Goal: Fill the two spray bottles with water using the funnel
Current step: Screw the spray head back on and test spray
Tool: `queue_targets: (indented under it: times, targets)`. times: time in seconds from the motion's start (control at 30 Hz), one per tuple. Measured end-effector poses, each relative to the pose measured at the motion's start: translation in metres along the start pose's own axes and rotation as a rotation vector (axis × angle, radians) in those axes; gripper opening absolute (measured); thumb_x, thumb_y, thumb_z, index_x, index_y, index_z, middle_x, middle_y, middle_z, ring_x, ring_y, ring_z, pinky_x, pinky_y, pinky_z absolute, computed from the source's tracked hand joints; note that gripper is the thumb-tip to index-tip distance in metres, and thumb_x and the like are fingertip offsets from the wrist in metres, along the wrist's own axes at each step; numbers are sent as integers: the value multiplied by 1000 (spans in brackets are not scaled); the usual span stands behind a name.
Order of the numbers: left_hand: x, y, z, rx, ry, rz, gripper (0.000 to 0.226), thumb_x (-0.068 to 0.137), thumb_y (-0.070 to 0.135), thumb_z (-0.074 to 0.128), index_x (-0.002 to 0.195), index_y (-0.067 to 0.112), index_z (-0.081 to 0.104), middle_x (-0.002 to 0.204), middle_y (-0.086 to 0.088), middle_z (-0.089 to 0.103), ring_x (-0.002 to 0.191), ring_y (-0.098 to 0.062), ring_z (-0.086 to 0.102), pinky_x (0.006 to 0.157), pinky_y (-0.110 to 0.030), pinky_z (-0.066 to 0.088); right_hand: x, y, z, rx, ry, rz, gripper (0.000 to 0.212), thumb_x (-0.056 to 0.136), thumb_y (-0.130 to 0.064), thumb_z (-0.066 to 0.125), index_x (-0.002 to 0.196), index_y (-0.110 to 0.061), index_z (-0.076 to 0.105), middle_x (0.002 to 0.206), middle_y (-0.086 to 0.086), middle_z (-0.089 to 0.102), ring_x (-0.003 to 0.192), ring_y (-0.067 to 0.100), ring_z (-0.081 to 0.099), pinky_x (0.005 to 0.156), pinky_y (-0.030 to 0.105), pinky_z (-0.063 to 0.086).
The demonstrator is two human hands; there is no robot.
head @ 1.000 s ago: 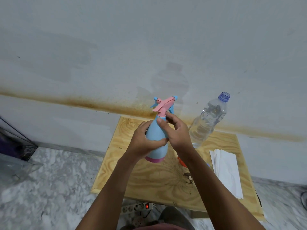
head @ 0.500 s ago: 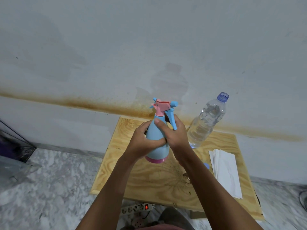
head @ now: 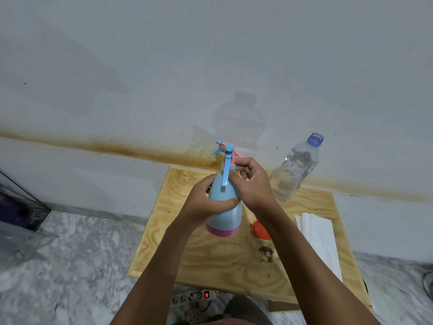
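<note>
Two hands clamp one spray bottle (head: 226,216), seemingly unscrewing it.
Left hand (head: 203,205) grips the body, right hand (head: 255,186) pinches the spray head (head: 229,158); next, likely lift it off, fetch the funnel (head: 260,231).

Person, head view. Left hand (head: 206,202) and right hand (head: 253,184): bare. Both forearms (head: 164,266): bare to the frame's lower edge. Between them, reddish fabric (head: 222,323) with a dark grey patch (head: 246,308) just above; garments cannot be identified.

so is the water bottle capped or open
Open: the clear water bottle stands on the table with no cap on its blue neck.
</note>
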State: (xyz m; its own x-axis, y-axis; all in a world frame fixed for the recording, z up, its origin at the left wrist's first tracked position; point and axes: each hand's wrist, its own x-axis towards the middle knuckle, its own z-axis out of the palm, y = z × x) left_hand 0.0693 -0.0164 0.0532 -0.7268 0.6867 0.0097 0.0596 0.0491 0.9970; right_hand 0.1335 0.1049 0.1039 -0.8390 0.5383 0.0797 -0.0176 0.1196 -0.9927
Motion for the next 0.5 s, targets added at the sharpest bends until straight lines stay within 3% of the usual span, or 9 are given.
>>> queue_targets:
  times: [0.07, 0.13, 0.23, 0.5]
  targets:
    - [0, 4, -4, 26, -36, -10, 57, 62, 38, 84, 116, 32, 66, 108, 4, 71, 102, -16, 68, 88, -45, 59, -1, 0, -5, -47, -63, -21, 20, 90, -9, 68, 101, -25, 65, 99, -3, 69, 88, 4, 63, 80, 26, 52]
    - [1, 9, -10, 33, -126, -40, 48, 63, 36, 83, 109, 38, 69, 107, 4, 73, 103, -18, 69, 91, -48, 57, -1, -4, -16, -4, -232, 15, 21, 96, -12, 61, 115, -18, 68, 108, 1, 72, 99, 14, 67, 86, 30, 56]
    - [0, 15, -13, -18, -227, -89, 46, 63, 32, 83, 108, 28, 71, 107, 0, 75, 104, -22, 70, 93, -45, 56, 1, -5, -29, 16, -363, 20, 28, 100, -14, 54, 123, -6, 65, 113, 6, 73, 105, 19, 68, 90, 30, 54]
    - [5, 1, -1, 77, -63, -92, 53, 61, 39, 87, 110, 28, 68, 103, 2, 74, 95, -17, 72, 84, -52, 59, -6, 9, -22, 8, -230, -2, 27, 100, -17, 55, 126, -15, 66, 118, -1, 73, 111, 15, 67, 94, 31, 54]
